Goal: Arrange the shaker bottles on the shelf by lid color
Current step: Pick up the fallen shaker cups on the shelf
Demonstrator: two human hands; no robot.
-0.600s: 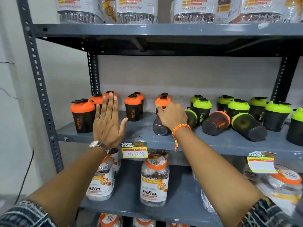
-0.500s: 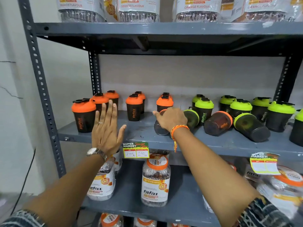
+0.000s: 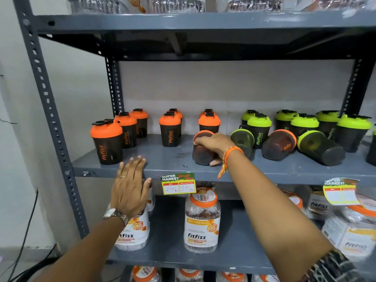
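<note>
On the grey middle shelf [image 3: 162, 169], several dark shaker bottles with orange lids [image 3: 169, 130] stand upright on the left. Green-lidded ones [image 3: 259, 129] stand on the right. My right hand [image 3: 213, 144] is shut on an orange-lidded shaker [image 3: 200, 154] lying on its side mid-shelf. Three more lie tipped to its right: a green-lidded one [image 3: 242, 139], an orange-lidded one [image 3: 278, 144] and another green-lidded one [image 3: 320, 147]. My left hand [image 3: 130, 189] is open, fingers spread, at the shelf's front edge, holding nothing.
A price tag [image 3: 178, 183] hangs from the shelf edge, a second tag [image 3: 338, 190] further right. Clear Fitfizz jars [image 3: 202, 220] stand on the lower shelf. More jars fill the top shelf. A perforated upright post [image 3: 48, 110] bounds the left side.
My left hand has dropped from in front of the orange-lidded bottles to the shelf's front edge. My right hand stays on the lying shaker, now gripping it more fully.
</note>
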